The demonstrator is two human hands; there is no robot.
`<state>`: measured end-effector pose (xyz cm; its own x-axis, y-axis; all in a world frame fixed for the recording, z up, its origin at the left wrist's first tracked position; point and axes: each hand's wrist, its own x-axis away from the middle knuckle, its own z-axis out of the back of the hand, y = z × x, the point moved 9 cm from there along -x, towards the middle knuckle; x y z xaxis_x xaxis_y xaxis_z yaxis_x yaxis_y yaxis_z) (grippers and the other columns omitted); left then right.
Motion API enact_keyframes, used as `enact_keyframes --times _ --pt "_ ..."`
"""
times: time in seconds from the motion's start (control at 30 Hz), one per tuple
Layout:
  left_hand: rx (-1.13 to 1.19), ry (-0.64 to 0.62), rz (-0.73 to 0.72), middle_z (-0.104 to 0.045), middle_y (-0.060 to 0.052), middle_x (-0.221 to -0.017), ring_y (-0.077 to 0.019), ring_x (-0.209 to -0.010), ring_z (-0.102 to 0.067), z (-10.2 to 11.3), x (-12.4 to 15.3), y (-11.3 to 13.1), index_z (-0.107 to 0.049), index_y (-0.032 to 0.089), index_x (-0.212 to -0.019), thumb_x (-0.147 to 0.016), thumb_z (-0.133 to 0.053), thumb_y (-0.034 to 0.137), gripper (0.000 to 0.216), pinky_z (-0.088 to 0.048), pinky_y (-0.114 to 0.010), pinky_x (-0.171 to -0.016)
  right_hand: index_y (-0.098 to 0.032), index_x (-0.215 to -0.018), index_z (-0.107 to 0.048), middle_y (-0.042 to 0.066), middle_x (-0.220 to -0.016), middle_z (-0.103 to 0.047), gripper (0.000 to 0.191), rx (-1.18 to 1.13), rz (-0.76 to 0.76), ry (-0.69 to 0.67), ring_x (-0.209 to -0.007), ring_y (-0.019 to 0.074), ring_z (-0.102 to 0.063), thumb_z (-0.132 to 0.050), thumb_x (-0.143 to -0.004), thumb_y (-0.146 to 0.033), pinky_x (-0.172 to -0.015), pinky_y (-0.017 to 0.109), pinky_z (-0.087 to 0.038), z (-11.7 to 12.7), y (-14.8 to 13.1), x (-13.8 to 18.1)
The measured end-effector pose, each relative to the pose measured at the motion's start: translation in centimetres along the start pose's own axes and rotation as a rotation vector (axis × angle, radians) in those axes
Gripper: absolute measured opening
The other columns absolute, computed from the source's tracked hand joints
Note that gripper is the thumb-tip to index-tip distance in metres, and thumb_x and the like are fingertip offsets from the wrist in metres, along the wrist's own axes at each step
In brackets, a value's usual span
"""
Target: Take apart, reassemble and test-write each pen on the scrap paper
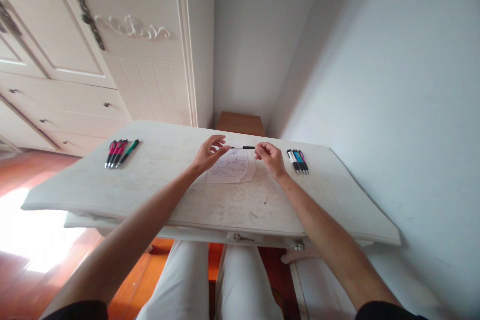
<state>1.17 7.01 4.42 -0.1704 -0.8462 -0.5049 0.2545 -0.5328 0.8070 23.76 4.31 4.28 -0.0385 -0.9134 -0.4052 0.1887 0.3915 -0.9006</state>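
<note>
Both hands hold one dark pen (243,148) level above a scribbled sheet of paper (232,166) on the white table (157,180). My left hand (208,154) pinches the pen's left tip with thumb and forefinger, the other fingers spread. My right hand (270,158) is closed round the pen's right end. To the left lies a group of pink and green pens (120,153). To the right, just past my right hand, lies a group of white, blue and pink pens (298,161).
A cream wardrobe with drawers (93,60) stands behind the table at the left. A grey wall (375,85) runs along the right side. A small wooden cabinet (240,123) sits behind the table. My legs in white trousers (210,280) are under the table's front edge.
</note>
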Motion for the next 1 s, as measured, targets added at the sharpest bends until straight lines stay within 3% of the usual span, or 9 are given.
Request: enact_keyframes --times 0.13,0.23,0.3,0.4,0.6,0.7,0.8,0.9,1.0 --pt "-0.063 -0.006 0.011 -0.063 -0.003 -0.068 -0.0148 -0.065 -0.057 -0.1 -0.1 -0.6 -0.067 0.015 -0.085 -0.089 -0.043 0.06 0.051 -0.043 -0.025 -0.06 -0.019 -0.077 -0.062 0.0 -0.066 -0.062 0.026 0.017 0.003 0.001 -0.058 0.0132 -0.058 -0.065 -0.079 -0.044 -0.06 0.027 -0.047 0.0 0.0 0.0" --pt "-0.136 -0.049 0.007 -0.055 0.0 -0.055 -0.0133 -0.055 -0.051 -0.4 -0.3 -0.9 -0.062 0.016 -0.063 -0.09 -0.041 0.058 0.054 -0.039 -0.026 -0.056 -0.019 -0.077 -0.062 0.0 -0.067 -0.062 0.026 0.01 0.004 0.004 -0.058 0.0133 -0.058 -0.065 -0.079 -0.044 -0.06 0.027 -0.048 0.1 0.1 0.0" --pt "-0.138 -0.062 -0.003 -0.061 -0.001 -0.06 -0.0138 -0.059 -0.054 -0.5 -0.3 -0.8 -0.064 0.016 -0.064 -0.087 -0.049 0.054 0.047 -0.041 -0.026 -0.058 -0.019 -0.078 -0.062 0.0 -0.067 -0.062 0.025 0.002 0.005 0.008 -0.058 0.0133 -0.058 -0.065 -0.079 -0.044 -0.06 0.027 -0.048 0.2 0.1 0.0" --pt "-0.071 -0.031 -0.018 -0.071 -0.005 -0.08 -0.0164 -0.072 -0.061 -0.2 -0.2 -0.2 -0.069 0.017 -0.082 -0.081 -0.06 0.051 0.036 -0.045 -0.026 -0.063 -0.019 -0.077 -0.062 0.0 -0.067 -0.062 0.024 0.003 0.007 0.015 -0.058 0.0132 -0.058 -0.065 -0.079 -0.043 -0.06 0.027 -0.048 0.3 0.1 0.0" --pt "-0.019 -0.001 -0.026 -0.069 -0.009 -0.105 -0.0181 -0.085 -0.064 0.0 0.0 0.2 -0.066 0.016 -0.099 -0.072 -0.071 0.055 0.048 -0.048 -0.026 -0.066 -0.019 -0.076 -0.062 0.0 -0.068 -0.062 0.026 0.007 0.004 0.005 -0.058 0.0133 -0.058 -0.066 -0.079 -0.045 -0.06 0.027 -0.048 0.1 0.0 0.0" --pt "-0.024 -0.003 0.034 -0.071 -0.009 -0.091 -0.0178 -0.079 -0.064 -0.2 -0.1 -0.8 -0.067 0.015 -0.093 -0.083 -0.052 0.064 0.052 -0.048 -0.027 -0.065 -0.019 -0.077 -0.061 0.0 -0.068 -0.062 0.027 0.01 0.009 0.009 -0.058 0.0132 -0.058 -0.066 -0.078 -0.046 -0.06 0.027 -0.048 0.1 0.0 0.0" --pt "-0.013 -0.095 0.099 -0.069 -0.007 -0.07 -0.0164 -0.065 -0.061 -1.0 0.0 -1.7 -0.067 0.015 -0.078 -0.088 -0.038 0.068 0.061 -0.046 -0.027 -0.061 -0.019 -0.078 -0.061 0.0 -0.068 -0.062 0.028 0.007 0.009 0.013 -0.058 0.0133 -0.058 -0.066 -0.078 -0.047 -0.06 0.027 -0.049 0.1 0.1 0.0" --pt "-0.051 -0.178 0.08 -0.066 -0.006 -0.062 -0.0146 -0.059 -0.058 -1.6 0.1 -1.5 -0.065 0.015 -0.063 -0.089 -0.041 0.063 0.059 -0.045 -0.026 -0.06 -0.019 -0.078 -0.061 0.0 -0.068 -0.062 0.027 -0.006 0.008 0.012 -0.058 0.013 -0.058 -0.066 -0.078 -0.046 -0.06 0.027 -0.049 0.1 0.1 0.0" --pt "-0.037 -0.18 0.05 -0.068 -0.005 -0.066 -0.0148 -0.062 -0.06 -1.6 0.1 -1.0 -0.068 0.016 -0.07 -0.085 -0.052 0.054 0.044 -0.046 -0.026 -0.061 -0.019 -0.078 -0.061 0.0 -0.068 -0.062 0.026 -0.011 0.007 0.015 -0.058 0.0128 -0.058 -0.066 -0.078 -0.044 -0.06 0.027 -0.049 0.2 0.1 0.0"
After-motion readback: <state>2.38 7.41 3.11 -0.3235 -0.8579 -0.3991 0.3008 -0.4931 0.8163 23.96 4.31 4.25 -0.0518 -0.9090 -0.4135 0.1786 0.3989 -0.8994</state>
